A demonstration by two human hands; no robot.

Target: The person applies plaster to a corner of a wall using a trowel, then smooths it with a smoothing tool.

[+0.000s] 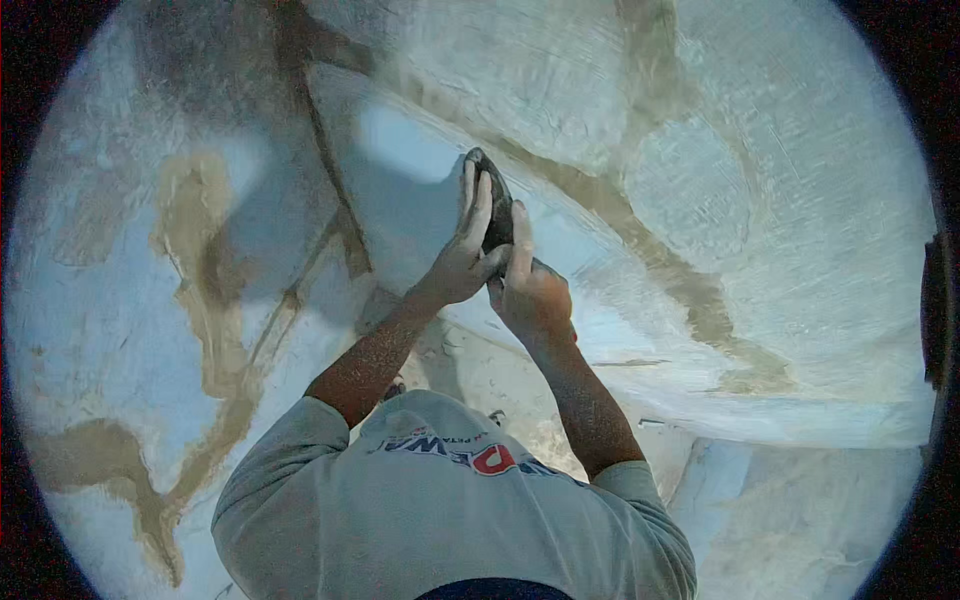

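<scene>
Both my hands are up against a pale, patchy wall (420, 170), on a narrow dark hand tool (498, 215) with a rounded upper tip. Its exact kind does not show, as I see it nearly edge-on. My left hand (466, 258) lies along its left side, fingers straight and pressed to it, the thumb reaching across toward the other hand. Lower down, my right hand (534, 296) is curled round the tool's lower part, with one finger stretched upward along it. Pale dust coats the fingers of both hands.
Brown bands and patches (690, 290) run across the whitish-blue wall surface, some like filled cracks. A dark seam (325, 160) slants down left of my hands. The floor (515, 380) shows below my arms. A dark object (936, 310) stands at the far right edge.
</scene>
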